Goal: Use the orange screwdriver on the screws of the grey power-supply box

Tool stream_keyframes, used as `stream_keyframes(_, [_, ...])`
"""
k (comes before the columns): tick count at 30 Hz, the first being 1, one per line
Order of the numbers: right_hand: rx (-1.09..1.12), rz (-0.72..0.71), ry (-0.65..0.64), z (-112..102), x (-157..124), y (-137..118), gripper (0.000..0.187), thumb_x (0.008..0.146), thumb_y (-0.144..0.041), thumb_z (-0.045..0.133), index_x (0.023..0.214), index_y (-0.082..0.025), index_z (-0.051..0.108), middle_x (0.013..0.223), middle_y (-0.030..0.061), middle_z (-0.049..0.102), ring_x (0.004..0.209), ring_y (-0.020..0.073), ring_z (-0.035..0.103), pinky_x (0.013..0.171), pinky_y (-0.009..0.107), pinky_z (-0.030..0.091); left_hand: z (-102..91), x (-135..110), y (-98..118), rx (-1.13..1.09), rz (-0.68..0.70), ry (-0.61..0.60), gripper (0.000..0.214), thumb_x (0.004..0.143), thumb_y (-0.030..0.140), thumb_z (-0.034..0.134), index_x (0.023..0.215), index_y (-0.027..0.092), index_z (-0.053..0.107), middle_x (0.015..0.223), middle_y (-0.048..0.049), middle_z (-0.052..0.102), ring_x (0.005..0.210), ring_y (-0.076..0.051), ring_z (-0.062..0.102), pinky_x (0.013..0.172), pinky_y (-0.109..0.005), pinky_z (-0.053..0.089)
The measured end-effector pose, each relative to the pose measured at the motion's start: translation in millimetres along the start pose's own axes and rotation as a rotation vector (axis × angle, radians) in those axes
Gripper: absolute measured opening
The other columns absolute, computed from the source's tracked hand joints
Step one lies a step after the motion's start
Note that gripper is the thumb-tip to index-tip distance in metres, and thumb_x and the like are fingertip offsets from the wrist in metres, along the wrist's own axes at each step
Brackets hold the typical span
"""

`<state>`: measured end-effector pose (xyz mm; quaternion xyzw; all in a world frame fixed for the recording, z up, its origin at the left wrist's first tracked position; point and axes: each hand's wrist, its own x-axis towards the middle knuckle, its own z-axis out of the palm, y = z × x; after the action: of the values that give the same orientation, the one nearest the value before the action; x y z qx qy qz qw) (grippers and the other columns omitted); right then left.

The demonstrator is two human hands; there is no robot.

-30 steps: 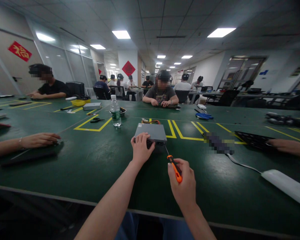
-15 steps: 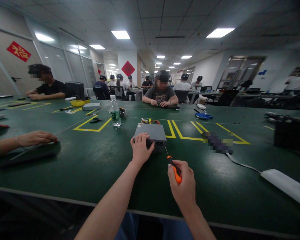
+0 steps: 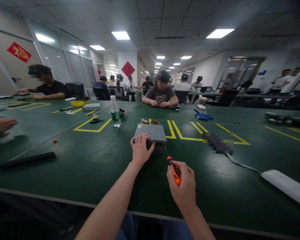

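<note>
A flat grey metal box [image 3: 151, 132] lies on the green table [image 3: 90, 170] in front of me. My left hand [image 3: 140, 150] grips its near left corner, fingers curled over the top edge. My right hand [image 3: 183, 188] is closed round the handle of an orange and black screwdriver [image 3: 173, 169]. The thin shaft points up and away at the box's near right edge. Coloured wires [image 3: 150, 122] stick out behind the box.
A water bottle [image 3: 115, 111] stands left of the box beside yellow floor-style tape lines [image 3: 180, 132]. A black strip [image 3: 27, 159] and a small red bit [image 3: 55, 141] lie at left, a white device with cable [image 3: 285, 187] at right. People sit round the table; a neighbour's hand [image 3: 1, 125] rests far left.
The neighbour on the left pulled the hand back off the black strip, leaving a small red bit on the table. The hand and dark object at far right are gone. My hands barely moved.
</note>
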<state>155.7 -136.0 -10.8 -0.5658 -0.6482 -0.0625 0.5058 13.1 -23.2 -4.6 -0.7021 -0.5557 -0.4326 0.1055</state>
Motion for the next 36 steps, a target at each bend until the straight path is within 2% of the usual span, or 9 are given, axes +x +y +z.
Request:
stream_keyframes(3, [-0.042, -0.098, -0.007, 0.2, 0.2, 0.9, 0.013, 0.080, -0.027, 0.048, 0.090, -0.020, 0.052, 0.080, 0.0018, 0.058, 0.075, 0.0166, 0.054, 0.079, 0.036, 0.038, 0.0, 0.0, 0.0, -0.001, -0.005, 0.000, 0.029, 0.075, 0.033, 0.057, 0.101, 0.024, 0.049, 0.117, -0.0033, 0.055, 0.113, -0.022, 0.044, 0.097, -0.042, 0.026])
stream_keyframes(5, [-0.046, -0.111, -0.023, 0.3, 0.9, 1.0, 0.013, 0.080, -0.026, 0.048, 0.090, -0.020, 0.053, 0.081, 0.0018, 0.057, 0.077, 0.0167, 0.054, 0.080, 0.036, 0.037, -0.3, 0.1, 0.1, 0.000, -0.009, -0.008, 0.029, 0.075, 0.033, 0.057, 0.101, 0.024, 0.049, 0.117, -0.0037, 0.055, 0.113, -0.023, 0.044, 0.097, -0.042, 0.026])
stream_keyframes(11, [-0.009, 0.074, 0.006, 1.5, 0.4, 0.6, 0.024, 0.082, -0.041, 0.048, 0.092, -0.020, 0.050, 0.078, 0.0032, 0.060, 0.075, 0.0184, 0.055, 0.071, 0.035, 0.041, -0.5, -0.1, -0.7, -0.001, -0.004, -0.023, 0.029, 0.077, 0.034, 0.055, 0.103, 0.024, 0.049, 0.118, -0.0046, 0.054, 0.113, -0.023, 0.043, 0.097, -0.043, 0.026])
stream_keyframes(16, [-0.081, -0.090, 0.012, 2.9, -1.0, 2.8, 0.016, 0.082, -0.033, 0.048, 0.090, -0.020, 0.050, 0.077, 0.0025, 0.060, 0.071, 0.0172, 0.055, 0.074, 0.036, 0.042, 0.9, -0.4, -2.0, -0.001, 0.004, -0.008, 0.029, 0.076, 0.034, 0.055, 0.102, 0.024, 0.049, 0.117, -0.0040, 0.054, 0.113, -0.023, 0.044, 0.097, -0.043, 0.026])
stream_keyframes(21, [-0.065, -0.145, 0.059, 2.3, 0.4, 0.9, 0.014, 0.082, -0.030, 0.049, 0.090, -0.020, 0.051, 0.075, 0.0019, 0.061, 0.070, 0.0168, 0.056, 0.071, 0.035, 0.043, 0.9, -0.5, -1.7, 0.001, -0.001, -0.016, 0.029, 0.077, 0.034, 0.055, 0.103, 0.024, 0.049, 0.118, -0.0048, 0.053, 0.113, -0.023, 0.043, 0.097, -0.043, 0.026])
stream_keyframes(24, [-0.029, -0.200, -0.007, 3.7, 1.1, -2.2, 0.013, 0.082, -0.027, 0.048, 0.092, -0.020, 0.051, 0.076, 0.0012, 0.062, 0.070, 0.0157, 0.057, 0.075, 0.035, 0.042, 1.3, -0.4, -1.4, 0.001, -0.003, -0.016, 0.029, 0.076, 0.034, 0.056, 0.103, 0.024, 0.049, 0.118, -0.0049, 0.054, 0.114, -0.023, 0.043, 0.097, -0.043, 0.026])
stream_keyframes(27, [-0.037, -0.213, -0.076, 6.4, 1.8, -4.3, 0.013, 0.082, -0.026, 0.048, 0.093, -0.019, 0.051, 0.078, 0.0011, 0.063, 0.070, 0.0148, 0.057, 0.078, 0.036, 0.040, 1.7, -0.3, -1.3, -0.005, -0.001, -0.008, 0.030, 0.075, 0.034, 0.057, 0.102, 0.024, 0.049, 0.118, -0.0044, 0.054, 0.113, -0.023, 0.044, 0.097, -0.043, 0.025])
stream_keyframes(36, [-0.049, -0.187, -0.084, 9.5, 2.1, -3.9, 0.014, 0.084, -0.028, 0.047, 0.094, -0.018, 0.050, 0.080, 0.0014, 0.063, 0.071, 0.0146, 0.057, 0.079, 0.035, 0.039, -0.8, -0.1, 0.0, -0.012, 0.010, 0.007, 0.030, 0.074, 0.033, 0.058, 0.101, 0.024, 0.049, 0.116, -0.0042, 0.055, 0.113, -0.023, 0.044, 0.097, -0.043, 0.026])
